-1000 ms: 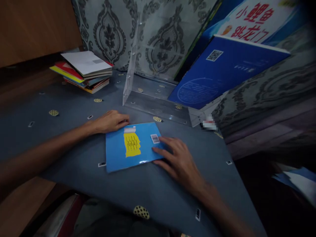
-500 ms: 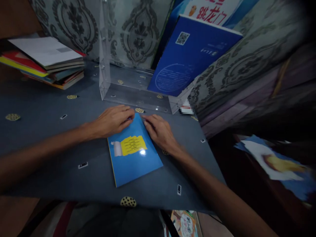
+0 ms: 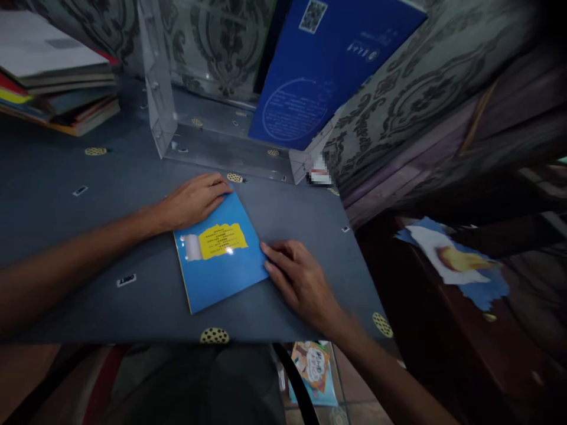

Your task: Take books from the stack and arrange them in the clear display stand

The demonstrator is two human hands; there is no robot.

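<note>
A blue book (image 3: pixel 225 283) with a yellow torn-paper print and a grey rolled edge lies closed and slightly slanted on the table. My left hand (image 3: pixel 197 200) rests flat over its far left part, fingers stretched toward the top corner. At the book's right edge, my right hand (image 3: pixel 299 277) has its thumb and forefinger closed on the border near the near right corner. The fingers' undersides are hidden.
Behind the book stands a clear acrylic rack (image 3: pixel 221 162) with a dark blue book (image 3: pixel 305 77) leaning in it. A stack of books (image 3: pixel 57 77) sits at the far left. Under the front edge, a colourful booklet (image 3: pixel 312 366) shows. The patterned table (image 3: pixel 146 319) ends at right.
My right hand has moved from the book's top right corner down along its right edge toward me. My left hand stays on the far left part. The view has shifted.
</note>
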